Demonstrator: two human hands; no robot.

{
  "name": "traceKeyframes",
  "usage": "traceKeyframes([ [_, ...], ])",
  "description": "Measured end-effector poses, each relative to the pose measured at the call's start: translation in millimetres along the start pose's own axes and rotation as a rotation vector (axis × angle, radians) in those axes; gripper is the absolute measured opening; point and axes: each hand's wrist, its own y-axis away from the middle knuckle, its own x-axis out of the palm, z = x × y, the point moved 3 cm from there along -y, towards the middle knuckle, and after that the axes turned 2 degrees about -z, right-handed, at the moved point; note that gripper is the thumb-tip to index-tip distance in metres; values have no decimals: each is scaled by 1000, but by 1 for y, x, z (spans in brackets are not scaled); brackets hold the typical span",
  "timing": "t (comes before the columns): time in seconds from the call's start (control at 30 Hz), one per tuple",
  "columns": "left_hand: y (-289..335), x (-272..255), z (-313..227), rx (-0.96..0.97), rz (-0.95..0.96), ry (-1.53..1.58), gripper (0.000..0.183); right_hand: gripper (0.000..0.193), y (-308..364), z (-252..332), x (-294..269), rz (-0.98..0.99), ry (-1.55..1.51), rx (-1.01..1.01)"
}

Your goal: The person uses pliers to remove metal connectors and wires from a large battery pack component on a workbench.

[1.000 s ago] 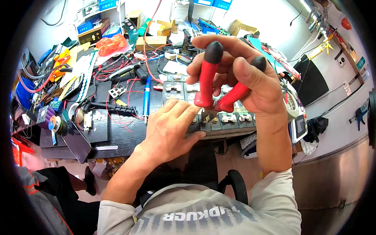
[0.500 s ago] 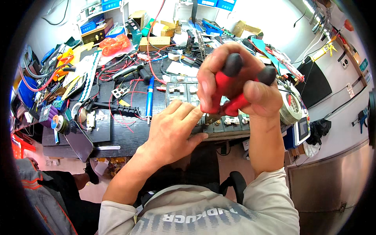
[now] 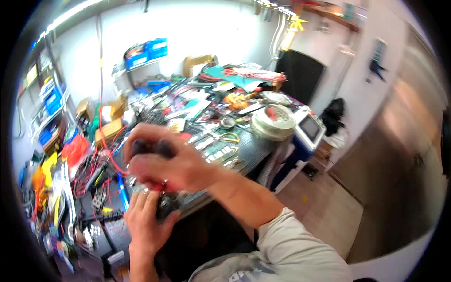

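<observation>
Light walls rise behind a crowded dark surface (image 3: pixel 257 149), whose left end carries a crumpled red bag (image 3: pixel 75 150) among tangled wires. Next along, a slim blue tool (image 3: pixel 123 192) lies just beside the left hand (image 3: pixel 148 218), which rests fingers forward with its thumb apart; whether it pinches anything, I cannot tell. Just above its fingertips, the right hand (image 3: pixel 185 164) is closed around pliers (image 3: pixel 165 148) with black-capped red handles, their working end lost in blur by the left fingers. Beneath and right of the hands sits a grey block (image 3: pixel 220 155) with pale metal fittings. Work on it seems underway rather than finished, though blur hides what is done and what remains. Farther right stand a pale spool (image 3: pixel 272 123) and a blue-and-white machine (image 3: pixel 311 128).
</observation>
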Motion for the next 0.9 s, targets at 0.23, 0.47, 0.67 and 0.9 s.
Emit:
traceKeyframes([
  [0.23, -18, 14, -1, 98, 96, -42, 69, 26, -16, 0, -25, -179, 7, 71],
  [0.47, -12, 1, -5, 75, 139, -46, 86, 33, 0, -3, -47, -471, -145, 121],
  [0.67, -14, 1, -3, 82, 125, 0, 87, 30, 6, 4, -46, -447, -105, 83],
  [0.9, -10, 4, 2, 76, 85, 32, 75, 45, 20, 31, -23, -274, 177, 30],
])
